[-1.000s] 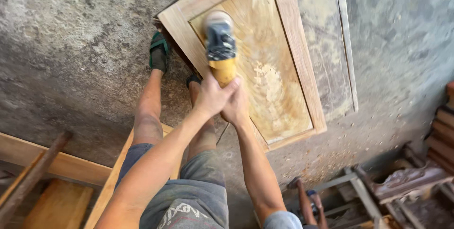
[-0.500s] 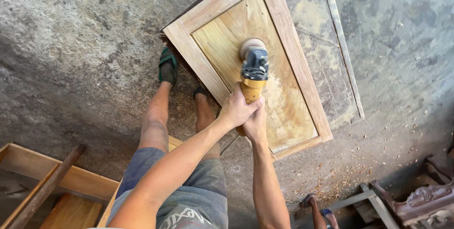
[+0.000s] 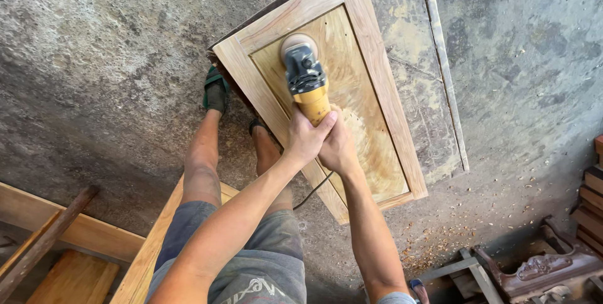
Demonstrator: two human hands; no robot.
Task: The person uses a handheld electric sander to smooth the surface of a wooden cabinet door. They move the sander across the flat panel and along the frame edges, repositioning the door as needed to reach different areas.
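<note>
A yellow and grey angle sander [image 3: 306, 78] rests its round disc on the recessed plywood panel of a wooden cabinet door [image 3: 377, 65] lying on the concrete floor. My left hand [image 3: 306, 137] and my right hand [image 3: 338, 147] both grip the sander's yellow handle, side by side. The disc sits at the upper left of the panel, close to the frame corner. Pale sanding dust covers the panel's middle. The sander's black cord [image 3: 312, 191] runs down between my arms.
My legs stand left of the door, one foot in a green sandal [image 3: 216, 90]. A thin wooden strip [image 3: 443, 65] lies right of the door. Light wooden beams [image 3: 75, 232] sit at the lower left, dark carved furniture parts [image 3: 534, 269] at the lower right, shavings between.
The sander has travelled across the panel, from its upper left to the middle and back to the upper left corner. Both hands stayed on the handle.
</note>
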